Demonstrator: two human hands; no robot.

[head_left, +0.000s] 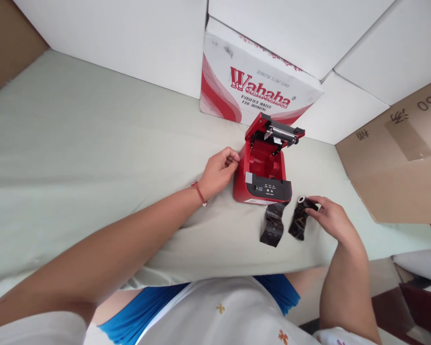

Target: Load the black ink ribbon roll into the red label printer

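Note:
A red receipt printer [239, 184] with a black front panel stands on the cloth-covered surface, its lid [273, 132] raised. Inside, the red paper bay is bare where it shows. Against the printer's left side rests my left hand [221, 172], its fingers curled in with nothing visible in them. My right hand [328, 215] grips a small black paper roll [298, 218] with a white core, between thumb and fingers, just right of the printer. A separate-looking wavy black paper strip [273, 225] lies at the printer's front; whether it joins the roll cannot be seen.
Behind the printer is a white and red Wahaha water carton [255, 86]. White boxes [129, 43] line the back. Brown cardboard boxes stand at right [398, 153] and far left [10, 43]. Pale green cloth [93, 143] covers the surface, its front edge near my lap.

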